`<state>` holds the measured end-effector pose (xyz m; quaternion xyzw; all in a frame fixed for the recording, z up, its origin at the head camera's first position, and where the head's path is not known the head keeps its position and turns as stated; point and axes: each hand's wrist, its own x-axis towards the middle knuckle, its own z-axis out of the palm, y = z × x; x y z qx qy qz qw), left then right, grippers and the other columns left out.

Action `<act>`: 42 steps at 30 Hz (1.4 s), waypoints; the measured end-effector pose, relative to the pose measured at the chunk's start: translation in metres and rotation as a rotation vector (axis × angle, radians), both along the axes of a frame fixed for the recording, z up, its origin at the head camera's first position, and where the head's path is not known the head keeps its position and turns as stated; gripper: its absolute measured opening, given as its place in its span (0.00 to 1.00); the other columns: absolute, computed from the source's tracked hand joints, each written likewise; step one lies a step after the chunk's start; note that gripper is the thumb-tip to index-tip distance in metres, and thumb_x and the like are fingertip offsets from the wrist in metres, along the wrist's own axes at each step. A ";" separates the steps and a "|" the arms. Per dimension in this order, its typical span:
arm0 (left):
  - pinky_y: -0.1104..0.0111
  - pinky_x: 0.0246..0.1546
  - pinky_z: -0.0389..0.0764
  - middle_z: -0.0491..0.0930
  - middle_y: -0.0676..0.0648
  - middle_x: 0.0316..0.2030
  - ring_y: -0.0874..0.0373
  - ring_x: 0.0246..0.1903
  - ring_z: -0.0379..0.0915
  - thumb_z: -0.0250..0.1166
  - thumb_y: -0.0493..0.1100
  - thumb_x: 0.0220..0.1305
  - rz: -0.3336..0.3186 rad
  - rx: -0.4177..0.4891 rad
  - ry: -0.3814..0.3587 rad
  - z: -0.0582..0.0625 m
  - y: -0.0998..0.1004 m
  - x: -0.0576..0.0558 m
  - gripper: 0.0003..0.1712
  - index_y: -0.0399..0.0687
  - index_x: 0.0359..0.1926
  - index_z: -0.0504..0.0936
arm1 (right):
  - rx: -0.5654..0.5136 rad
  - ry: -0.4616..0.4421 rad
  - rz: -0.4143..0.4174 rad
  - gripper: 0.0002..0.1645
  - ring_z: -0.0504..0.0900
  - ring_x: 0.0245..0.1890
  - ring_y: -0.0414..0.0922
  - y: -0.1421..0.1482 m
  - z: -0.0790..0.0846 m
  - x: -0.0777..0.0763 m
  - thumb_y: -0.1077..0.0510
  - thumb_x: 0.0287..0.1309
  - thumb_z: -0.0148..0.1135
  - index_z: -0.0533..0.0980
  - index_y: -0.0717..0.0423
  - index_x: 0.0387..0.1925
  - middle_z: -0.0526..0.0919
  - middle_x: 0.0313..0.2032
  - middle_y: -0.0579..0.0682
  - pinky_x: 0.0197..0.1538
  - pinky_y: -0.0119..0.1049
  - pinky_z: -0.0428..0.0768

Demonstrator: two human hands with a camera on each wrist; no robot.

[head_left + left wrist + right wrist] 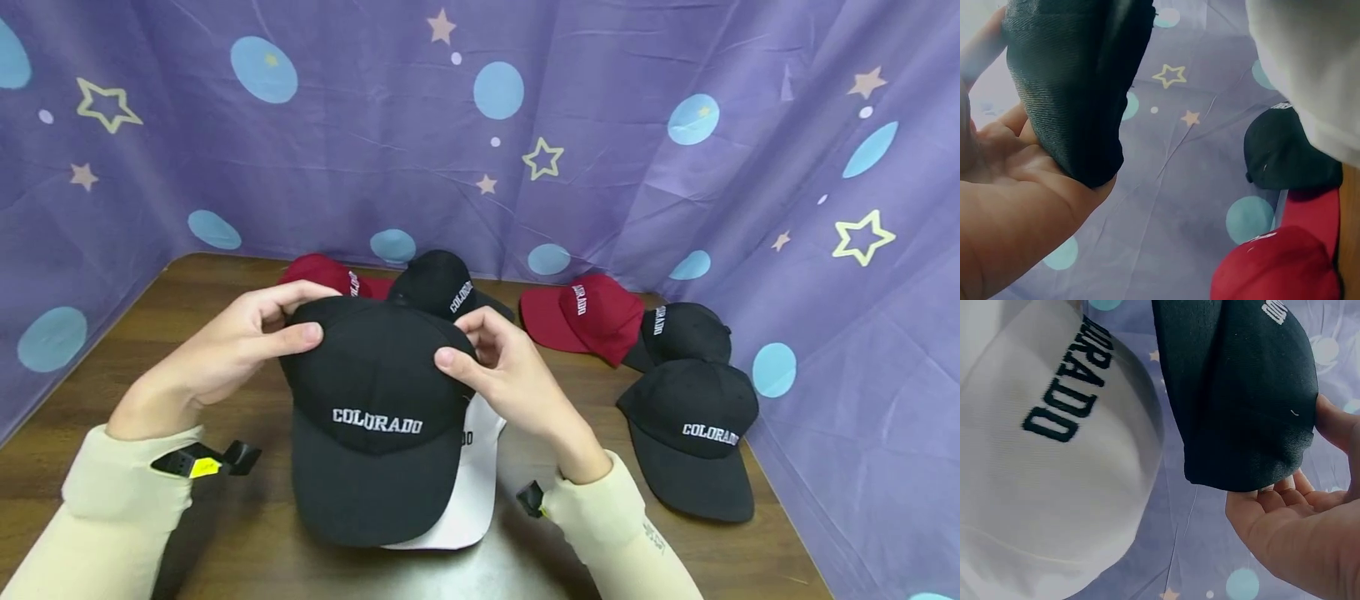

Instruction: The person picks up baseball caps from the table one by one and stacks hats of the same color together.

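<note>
A black baseball cap (378, 358) with white COLORADO lettering is held up in front of me, its brim pointing down toward me. My left hand (228, 346) grips its left side, thumb on the front and fingers behind. On the right side my right hand (517, 379) pinches the crown between thumb and fingers. A white cap (476, 479) with dark lettering lies behind and below, largely hidden by the black one. In the right wrist view, the white cap (1060, 481) appears beside the held black cap (1241, 406), with a gap between them.
At the back left of the wooden table (247, 542) sit a red cap (318, 268) and a black cap (431, 279). Toward the right are another red cap (611, 317), a black cap (693, 333) and a nearer black cap (693, 408). A purple curtain (600, 208) encloses the table.
</note>
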<state>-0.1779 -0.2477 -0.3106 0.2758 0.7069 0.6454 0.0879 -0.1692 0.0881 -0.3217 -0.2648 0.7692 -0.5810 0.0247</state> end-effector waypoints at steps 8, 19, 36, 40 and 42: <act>0.66 0.49 0.86 0.87 0.44 0.54 0.55 0.51 0.87 0.52 0.24 0.76 -0.062 0.051 0.002 0.016 -0.023 -0.003 0.24 0.37 0.68 0.75 | 0.073 0.069 0.041 0.16 0.82 0.31 0.46 -0.017 0.020 -0.008 0.53 0.68 0.73 0.77 0.51 0.50 0.84 0.37 0.48 0.39 0.36 0.78; 0.66 0.47 0.87 0.88 0.44 0.54 0.55 0.51 0.87 0.46 0.23 0.78 -0.108 0.071 -0.034 0.018 -0.068 -0.018 0.26 0.37 0.71 0.72 | 0.196 0.081 0.182 0.23 0.84 0.34 0.44 -0.047 0.038 -0.030 0.53 0.69 0.72 0.74 0.55 0.58 0.86 0.38 0.47 0.44 0.32 0.79; 0.60 0.44 0.89 0.87 0.43 0.57 0.53 0.50 0.88 0.43 0.24 0.80 -0.059 0.010 -0.135 0.010 -0.122 -0.026 0.28 0.39 0.75 0.68 | 0.330 0.062 0.167 0.29 0.81 0.38 0.39 -0.097 0.036 -0.042 0.45 0.69 0.71 0.73 0.53 0.63 0.83 0.36 0.45 0.45 0.30 0.77; 0.60 0.43 0.89 0.87 0.43 0.56 0.54 0.50 0.88 0.43 0.24 0.81 -0.028 -0.042 -0.139 0.004 -0.133 -0.027 0.28 0.40 0.75 0.68 | 0.315 0.015 0.171 0.27 0.82 0.38 0.38 -0.106 0.028 -0.041 0.46 0.70 0.70 0.73 0.52 0.61 0.84 0.36 0.43 0.45 0.29 0.78; 0.61 0.43 0.89 0.88 0.44 0.55 0.54 0.50 0.88 0.43 0.25 0.81 -0.001 -0.081 -0.135 0.000 -0.137 -0.027 0.28 0.42 0.75 0.69 | 0.309 0.000 0.173 0.26 0.82 0.38 0.37 -0.111 0.023 -0.041 0.46 0.70 0.70 0.73 0.52 0.61 0.84 0.37 0.42 0.44 0.28 0.78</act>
